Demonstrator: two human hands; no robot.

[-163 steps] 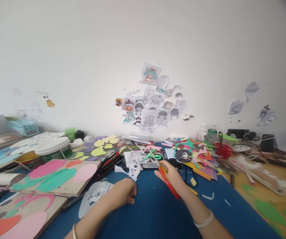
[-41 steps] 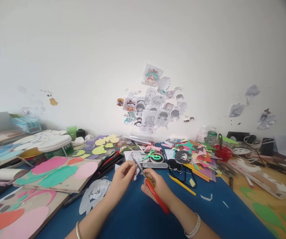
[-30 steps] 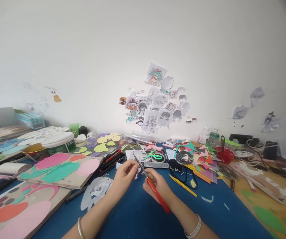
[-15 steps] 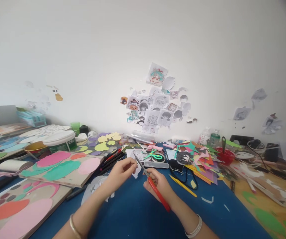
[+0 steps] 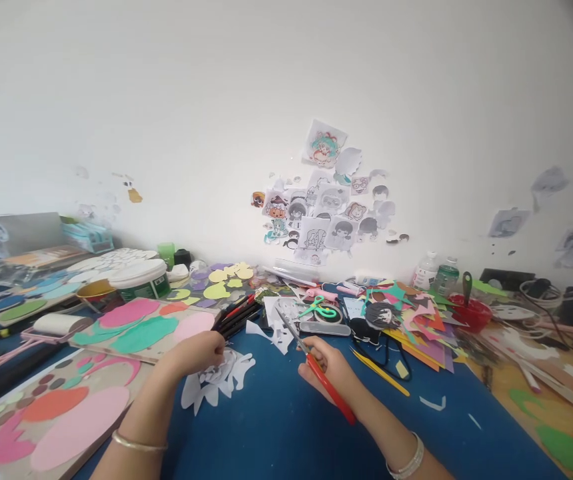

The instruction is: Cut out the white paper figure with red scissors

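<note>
Step in hand: judging by the pose, a pause between cuts. The paper is down on the blue mat [image 5: 286, 433] and the blades are lifted clear of it.
Left hand [image 5: 199, 352]: fingers curled down over the upper edge of the white paper cut-out [image 5: 219, 385] and touching it. Whether they pinch it or only press it flat cannot be made out.
Right hand [image 5: 329, 370]: fingers wrapped tight around the handles of the red-handled scissors [image 5: 311, 360]. The blades point up and away from the knuckles and look closed or nearly so.
Cut-out, place: directly under and just below the left fingertips, well apart from the scissor tips.
Cut-out, look: thin white sheet with a faint grey print, its lower edge snipped into several lobes (flimsy, likely to flop if lifted by one corner).
Next move calls for: a firm pinch near a stiff part of the sheet, held taut, before any blade meets it.
Beyond the fingers: black pencils [image 5: 236, 319] just past the left fingertips, and green scissors [image 5: 319, 308] past the red pair's tips.
</note>
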